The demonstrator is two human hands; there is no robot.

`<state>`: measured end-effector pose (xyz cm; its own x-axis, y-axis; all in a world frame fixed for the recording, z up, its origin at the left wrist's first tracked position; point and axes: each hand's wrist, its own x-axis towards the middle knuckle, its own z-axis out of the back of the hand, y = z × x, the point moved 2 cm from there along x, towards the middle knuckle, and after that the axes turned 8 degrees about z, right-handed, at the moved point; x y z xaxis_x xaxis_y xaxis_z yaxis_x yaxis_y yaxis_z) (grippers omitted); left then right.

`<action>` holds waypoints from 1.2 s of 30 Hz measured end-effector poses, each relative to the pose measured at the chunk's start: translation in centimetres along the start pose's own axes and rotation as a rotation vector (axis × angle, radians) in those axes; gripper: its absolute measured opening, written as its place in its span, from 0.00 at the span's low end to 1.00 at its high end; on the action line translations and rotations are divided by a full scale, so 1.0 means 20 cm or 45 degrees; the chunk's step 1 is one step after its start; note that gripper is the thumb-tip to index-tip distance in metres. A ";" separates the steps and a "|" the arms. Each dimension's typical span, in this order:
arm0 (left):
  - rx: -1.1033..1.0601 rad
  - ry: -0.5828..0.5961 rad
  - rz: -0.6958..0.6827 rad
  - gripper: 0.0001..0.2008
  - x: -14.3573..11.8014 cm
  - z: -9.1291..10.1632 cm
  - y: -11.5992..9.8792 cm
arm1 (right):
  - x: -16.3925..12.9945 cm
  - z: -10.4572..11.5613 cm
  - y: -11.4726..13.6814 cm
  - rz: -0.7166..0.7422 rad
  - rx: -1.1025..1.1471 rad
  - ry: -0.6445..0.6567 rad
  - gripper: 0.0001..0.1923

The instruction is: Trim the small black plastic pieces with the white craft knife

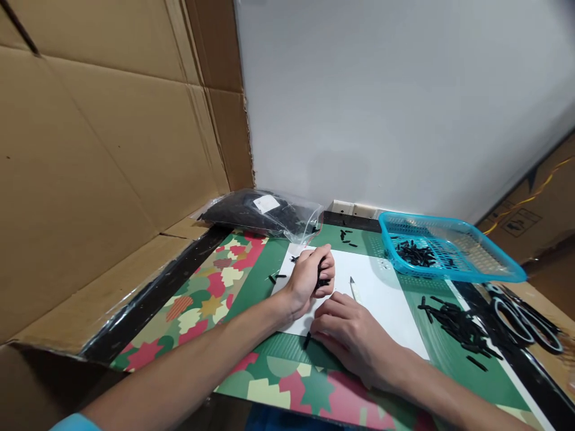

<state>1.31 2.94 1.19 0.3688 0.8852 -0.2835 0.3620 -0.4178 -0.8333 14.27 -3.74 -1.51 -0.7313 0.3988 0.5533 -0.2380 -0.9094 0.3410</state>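
My left hand (pixel 311 276) is closed around a bunch of small black sticks (pixel 321 280), held over a white sheet (pixel 386 296) on a green mat (pixel 489 383). My right hand (pixel 348 332) rests palm down on the sheet's near edge, fingers curled, with one black stick (pixel 306 341) lying at its fingertips. Whether it grips anything is hidden. A white craft knife (pixel 355 290) lies on the sheet just beyond the right hand. A few loose black sticks (pixel 277 277) lie left of my left hand.
A blue plastic basket (pixel 494 263) with several black sticks stands at the right back. A heap of black sticks (pixel 458 326) lies in front of it. Scissors (pixel 523 317) lie at the far right. A clear bag of black parts (pixel 265 215) sits at the back. Cardboard walls the left side.
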 end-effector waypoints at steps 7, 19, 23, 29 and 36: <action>0.067 -0.038 -0.013 0.23 0.01 0.01 0.00 | 0.00 -0.03 -0.01 0.050 -0.163 0.074 0.09; 0.078 -0.068 -0.026 0.22 0.05 0.04 0.01 | 0.02 -0.08 0.00 0.173 -0.385 0.162 0.04; 0.098 -0.075 -0.017 0.23 0.05 0.05 0.00 | 0.02 -0.05 0.01 0.232 -0.363 0.053 0.07; 0.134 -0.010 -0.045 0.26 0.06 0.04 0.00 | -0.02 0.17 -0.05 0.151 -0.160 -0.322 0.14; 0.238 0.186 0.061 0.30 0.00 -0.03 0.02 | -0.14 0.36 -0.22 -0.344 0.096 -0.732 0.03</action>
<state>1.93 2.65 1.09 0.5063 0.8208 -0.2644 0.1812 -0.4011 -0.8979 21.96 0.02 1.00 -0.1874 0.6312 0.7527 -0.3051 -0.7657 0.5662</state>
